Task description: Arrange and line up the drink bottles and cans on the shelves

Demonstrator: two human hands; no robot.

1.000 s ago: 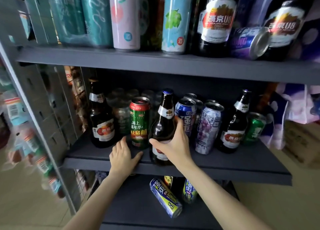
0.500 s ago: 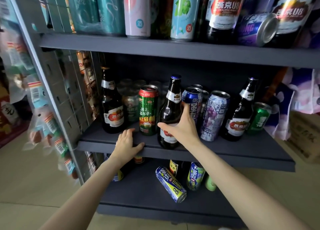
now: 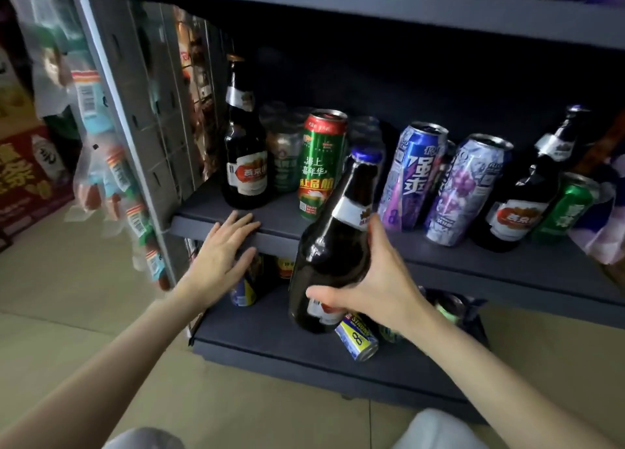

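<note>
Middle shelf point(image 3: 439, 266) of a dark shelving unit, taken as the landmark. The left hand point(image 3: 221, 257) rests on its front edge at the left end, fingers straight and spread, gripping nothing. On the shelf behind that hand stands an upright dark beer bottle point(image 3: 245, 157), with a green can point(image 3: 321, 164) just to its right. The right hand point(image 3: 375, 281) holds a second dark bottle point(image 3: 333, 249) in front of the shelf edge, clear of the board and tilted with its blue cap toward the cans; thumb and fingers curl round its lower body. Further right on the shelf stand a blue can point(image 3: 412, 174), a purple grape can point(image 3: 466, 188), another beer bottle point(image 3: 531, 191) and a small green can point(image 3: 568, 208). Below the shelf, a blue-and-yellow can point(image 3: 356, 335) lies on its side.
</note>
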